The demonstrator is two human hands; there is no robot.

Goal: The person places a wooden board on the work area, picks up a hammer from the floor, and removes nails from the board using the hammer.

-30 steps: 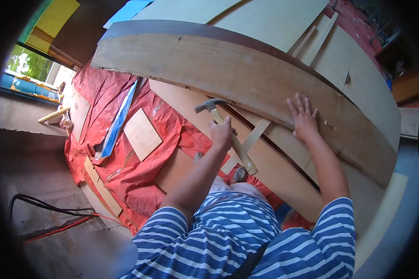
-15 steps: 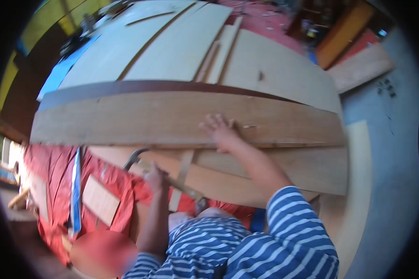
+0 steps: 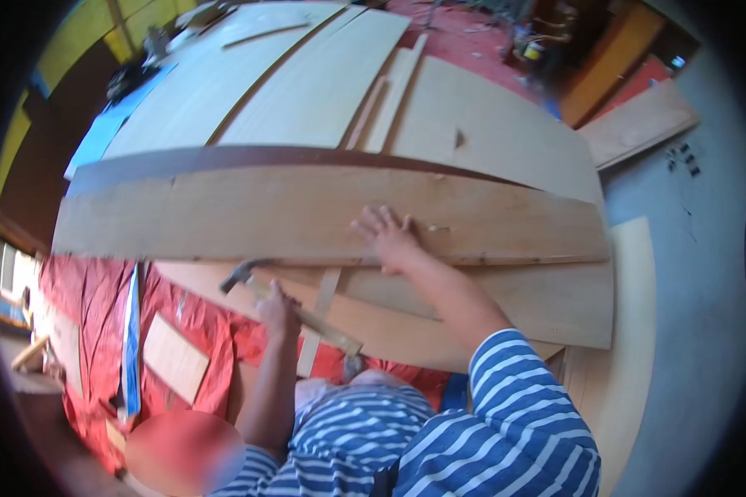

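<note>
My left hand (image 3: pixel 277 311) is closed around the handle of a claw hammer (image 3: pixel 239 276), whose metal head sticks out to the upper left, just below the front edge of a long wooden board (image 3: pixel 224 215). That board spans the view from side to side. Fingers spread, my right hand (image 3: pixel 387 240) lies flat on its face, a little right of the middle. A small pale mark or chip shows on the wood beside the fingers. Under the board's front edge, another wooden panel (image 3: pixel 514 298) reaches out toward the right.
Behind the board lie large pale plywood sheets (image 3: pixel 298 91) with thin strips on them. Red sheeting (image 3: pixel 99 306) covers the floor at left, with a small wood piece (image 3: pixel 176 356) on it. Grey floor (image 3: pixel 696 265) and leaning boards (image 3: pixel 638 124) are at right.
The hammer's head has tilted slightly, with the left hand staying in nearly the same place. My right hand keeps its spot on the board. The whole view has shifted a little.
</note>
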